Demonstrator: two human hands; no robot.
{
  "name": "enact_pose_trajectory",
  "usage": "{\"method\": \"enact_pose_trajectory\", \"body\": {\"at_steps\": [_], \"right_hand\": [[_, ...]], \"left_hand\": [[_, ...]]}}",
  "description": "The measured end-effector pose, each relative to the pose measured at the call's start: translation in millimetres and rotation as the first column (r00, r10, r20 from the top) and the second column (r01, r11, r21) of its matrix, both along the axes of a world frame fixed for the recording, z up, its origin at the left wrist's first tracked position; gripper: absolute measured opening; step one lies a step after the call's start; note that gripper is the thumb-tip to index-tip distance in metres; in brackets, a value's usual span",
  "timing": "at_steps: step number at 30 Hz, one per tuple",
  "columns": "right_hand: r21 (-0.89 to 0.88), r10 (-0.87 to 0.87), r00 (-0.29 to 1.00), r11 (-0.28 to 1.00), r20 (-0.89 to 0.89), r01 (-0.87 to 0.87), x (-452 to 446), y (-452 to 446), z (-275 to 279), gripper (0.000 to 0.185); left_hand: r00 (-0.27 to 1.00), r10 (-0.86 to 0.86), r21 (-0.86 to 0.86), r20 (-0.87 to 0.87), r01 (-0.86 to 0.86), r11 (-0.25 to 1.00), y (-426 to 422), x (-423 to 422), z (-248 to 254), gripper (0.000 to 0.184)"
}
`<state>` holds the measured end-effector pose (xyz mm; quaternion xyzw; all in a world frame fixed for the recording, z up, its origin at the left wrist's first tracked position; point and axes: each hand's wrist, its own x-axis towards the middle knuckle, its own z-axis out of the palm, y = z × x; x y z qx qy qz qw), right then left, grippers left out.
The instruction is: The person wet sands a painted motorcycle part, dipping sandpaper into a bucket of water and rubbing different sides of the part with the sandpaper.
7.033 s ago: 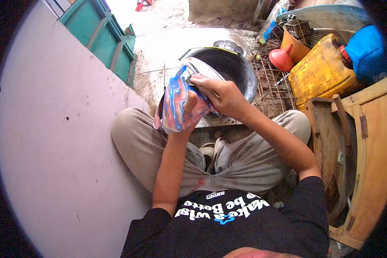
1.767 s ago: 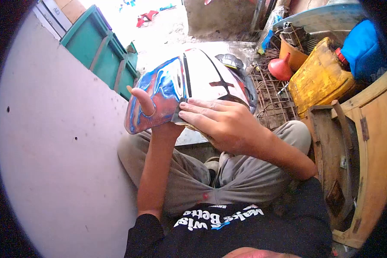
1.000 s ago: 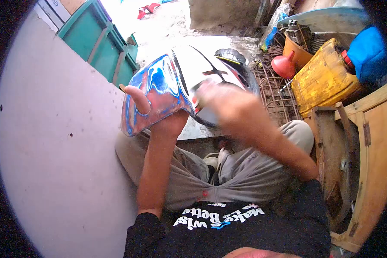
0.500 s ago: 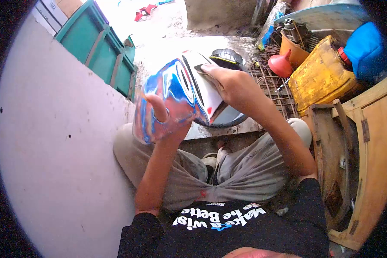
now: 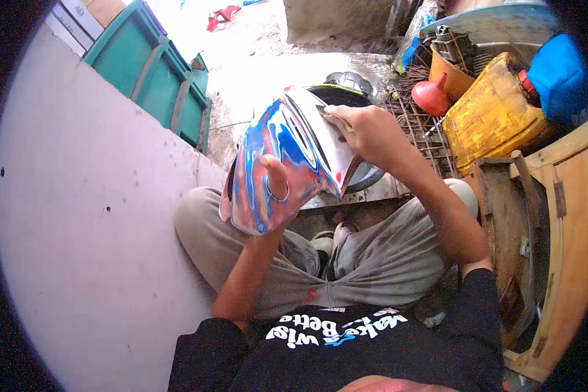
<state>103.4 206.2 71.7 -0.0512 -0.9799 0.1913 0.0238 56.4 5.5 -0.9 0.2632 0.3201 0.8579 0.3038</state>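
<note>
A curved painted panel (image 5: 291, 140), like a motorcycle fairing, is held up above my lap. Its surface has blue, white and worn reddish patches, with a white end at the right. My left hand (image 5: 276, 178) grips it from below, the thumb poking through a round hole; the other fingers are hidden behind it. On the white end lies my right hand (image 5: 369, 134), fingers pinched on a small dark piece of sandpaper (image 5: 325, 111). Behind and below the panel is a round dark basin (image 5: 367, 179), mostly covered from view.
A white wall (image 5: 98, 209) runs along my left, with a green cabinet (image 5: 137, 62) beyond. To the right are a red funnel (image 5: 431, 97), a yellow jerrycan (image 5: 496, 117), a blue container (image 5: 558, 78), a metal grid (image 5: 421, 134) and a wooden frame (image 5: 578, 215).
The panel has moved slightly right and down, tilting a little, with my left hand on it. My right hand has shifted slightly right, still against the white end.
</note>
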Motion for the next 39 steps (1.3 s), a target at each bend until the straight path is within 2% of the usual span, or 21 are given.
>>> {"method": "enact_pose_trajectory", "body": {"at_steps": [2, 4, 7, 8, 11, 12, 13, 15, 16, 17, 19, 21, 24, 25, 27, 30, 32, 34, 36, 38, 39], "right_hand": [[0.005, 0.154, 0.941, 0.987, -0.301, -0.160, 9, -15, -10, 0.030], [-0.057, 0.256, 0.740, 0.928, -0.622, -0.368, 14, -37, -25, 0.031], [0.012, 0.170, 0.969, 0.985, -0.181, -0.171, 11, -16, -5, 0.031], [-0.008, 0.037, 0.991, 0.999, -0.129, -0.038, 2, -3, -23, 0.030], [-0.070, 0.205, 0.945, 0.971, -0.254, -0.230, 12, -16, -15, 0.027], [-0.057, 0.321, 0.760, 0.904, -0.565, -0.423, 9, -28, -26, 0.029], [-0.151, 0.297, 0.773, 0.881, -0.561, -0.448, 14, -38, -24, 0.031], [0.006, 0.305, 0.764, 0.930, -0.569, -0.367, 1, -15, -38, 0.034], [0.043, 0.162, 0.945, 0.987, -0.283, -0.157, 2, -12, -21, 0.034], [-0.068, -0.038, 0.996, 0.997, -0.084, 0.032, -3, -5, -26, 0.036], [0.003, 0.216, 0.930, 0.974, -0.298, -0.225, 8, -20, -16, 0.035], [0.020, 0.356, 0.665, 0.889, -0.656, -0.457, 15, -46, -24, 0.032], [0.053, 0.244, 0.865, 0.968, -0.438, -0.246, 1, -15, -25, 0.028], [0.015, 0.043, 0.986, 0.999, -0.164, -0.041, 3, -12, -3, 0.027], [0.017, 0.053, 0.997, 0.999, -0.048, -0.052, 2, -2, -14, 0.029], [-0.031, 0.372, 0.682, 0.865, -0.630, -0.500, 15, -37, -11, 0.035], [-0.037, 0.267, 0.904, 0.954, -0.334, -0.296, 10, -19, -4, 0.035], [-0.004, 0.047, 0.998, 0.999, -0.036, -0.047, 3, 4, 5, 0.036], [-0.058, 0.209, 0.940, 0.971, -0.268, -0.233, 10, -8, -7, 0.036], [-0.034, 0.342, 0.763, 0.902, -0.549, -0.430, 20, -35, -10, 0.035], [-0.055, 0.353, 0.754, 0.888, -0.554, -0.457, 19, -35, -12, 0.034]], "left_hand": [[0.996, -0.064, 0.113, -0.059, 0.071, 0.991, 9, 3, 12, 0.121], [0.996, -0.071, 0.115, -0.061, 0.078, 0.990, 8, 4, 11, 0.121], [0.999, -0.033, 0.037, -0.028, 0.034, 0.999, -1, 2, 2, 0.121], [0.999, -0.024, 0.026, -0.022, 0.025, 0.999, -2, 2, 0, 0.121], [1.000, -0.014, 0.000, -0.017, 0.014, 1.000, -6, 1, -3, 0.122], [1.000, -0.012, -0.005, -0.015, 0.012, 1.000, -7, 0, -4, 0.122], [1.000, -0.009, -0.017, -0.016, 0.008, 1.000, -8, 0, -4, 0.122], [1.000, -0.002, -0.047, -0.020, 0.001, 0.999, -9, 0, -3, 0.122], [1.000, -0.004, -0.056, -0.023, 0.002, 0.998, -8, 1, -3, 0.122], [1.000, -0.005, -0.067, -0.030, 0.003, 0.998, -7, 1, -2, 0.122], [0.999, -0.009, -0.096, -0.040, 0.005, 0.995, -5, 3, -5, 0.122], [0.999, -0.011, -0.120, -0.051, 0.004, 0.993, -4, 4, -6, 0.122], [0.998, -0.006, -0.150, -0.056, -0.003, 0.989, -5, 4, -7, 0.123], [0.998, -0.006, -0.158, -0.060, -0.004, 0.987, -5, 5, -7, 0.123], [0.998, -0.008, -0.175, -0.065, -0.004, 0.985, -4, 6, -9, 0.123], [0.996, -0.014, -0.207, -0.083, -0.003, 0.978, -2, 5, -10, 0.123], [0.996, -0.010, -0.223, -0.086, -0.009, 0.975, -3, 5, -8, 0.123], [0.997, -0.007, -0.212, -0.079, -0.010, 0.977, -2, 5, -5, 0.123], [0.997, -0.001, -0.200, -0.072, -0.013, 0.980, -1, 4, -2, 0.123], [0.998, 0.009, -0.191, -0.064, -0.021, 0.981, -3, 2, -1, 0.124], [0.998, 0.013, -0.191, -0.063, -0.025, 0.981, -4, 2, -1, 0.124]]}}
